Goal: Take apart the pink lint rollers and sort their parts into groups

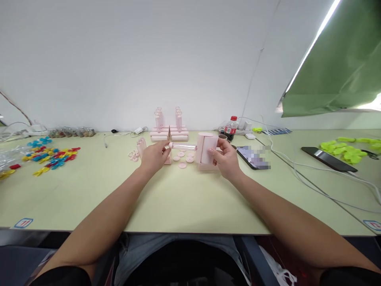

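My right hand (228, 159) grips a pale pink plastic box (206, 150), tilted up on its side above the table. A clear tube (184, 147) with a pink cap lies level between my hands, its far end touching or close to the box. The fingers of my left hand (154, 156) are closed at the tube's capped end. Several small pink discs (182, 165) lie on the table under the tube. By my left hand stand more clear tubes (141, 145) and little pink rings (133, 155).
Two pink box assemblies (179, 135) with upright tubes stand against the wall. A cola bottle (231, 128), a phone (254, 157) and white cables lie to the right. Colourful plastic pieces (53, 157) are spread at left; yellow-green pieces (342, 150) sit far right.
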Motion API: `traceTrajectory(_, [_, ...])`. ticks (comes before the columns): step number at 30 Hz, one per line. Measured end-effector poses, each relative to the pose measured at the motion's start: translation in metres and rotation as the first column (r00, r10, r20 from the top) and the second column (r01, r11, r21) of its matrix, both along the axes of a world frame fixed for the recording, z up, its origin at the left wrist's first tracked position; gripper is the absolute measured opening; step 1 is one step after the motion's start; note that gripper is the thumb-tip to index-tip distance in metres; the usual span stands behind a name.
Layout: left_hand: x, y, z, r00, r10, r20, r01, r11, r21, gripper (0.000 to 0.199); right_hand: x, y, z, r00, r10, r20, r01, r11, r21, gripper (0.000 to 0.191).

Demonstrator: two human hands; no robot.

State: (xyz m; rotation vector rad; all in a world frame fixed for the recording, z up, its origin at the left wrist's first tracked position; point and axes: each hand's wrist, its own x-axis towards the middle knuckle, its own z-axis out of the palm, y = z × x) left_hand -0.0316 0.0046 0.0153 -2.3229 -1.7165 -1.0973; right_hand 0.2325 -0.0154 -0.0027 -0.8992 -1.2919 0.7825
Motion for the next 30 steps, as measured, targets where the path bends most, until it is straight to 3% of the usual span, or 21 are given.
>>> traceTrajectory(5, [-0.003, 0.001, -0.002, 0.988, 0.094, -0.126, -0.082, 0.992, 0.095, 0.026, -0.002, -0.003, -0.002, 0.997, 0.033, 0.073, -0.035, 0.999, 0.017, 0.058])
traceTrajectory(11, [0.012, -0.007, -0.011, 0.969, -0.074, -0.237, 0.120, 0.975, 0.188, 0.031, -0.008, -0.008, -0.007, 0.990, 0.085, 0.111, -0.087, 0.996, 0.009, 0.063])
traceTrajectory(15, [0.029, -0.020, -0.012, 0.925, -0.192, -0.327, 0.247, 0.960, 0.135, 0.029, -0.012, -0.013, -0.006, 0.971, 0.115, 0.208, -0.124, 0.992, 0.034, 0.062])
traceTrajectory(18, [0.030, -0.023, -0.010, 0.925, -0.203, -0.320, 0.251, 0.961, 0.117, 0.027, -0.008, -0.017, 0.002, 0.955, 0.050, 0.291, -0.088, 0.989, 0.116, 0.061])
traceTrajectory(22, [0.018, -0.014, -0.005, 0.969, -0.132, -0.210, 0.169, 0.970, 0.172, 0.026, 0.010, -0.019, 0.023, 0.926, -0.072, 0.371, 0.004, 0.984, 0.181, 0.059])
traceTrajectory(25, [0.007, -0.006, -0.004, 0.995, -0.086, -0.051, 0.094, 0.981, 0.171, 0.027, 0.028, -0.019, 0.042, 0.823, -0.047, 0.566, 0.007, 0.997, 0.073, 0.057])
traceTrajectory(30, [0.003, -0.002, -0.005, 0.990, -0.032, 0.140, 0.017, 0.995, 0.102, 0.027, 0.044, -0.026, 0.059, 0.387, 0.177, 0.905, -0.048, 0.984, -0.173, 0.050])
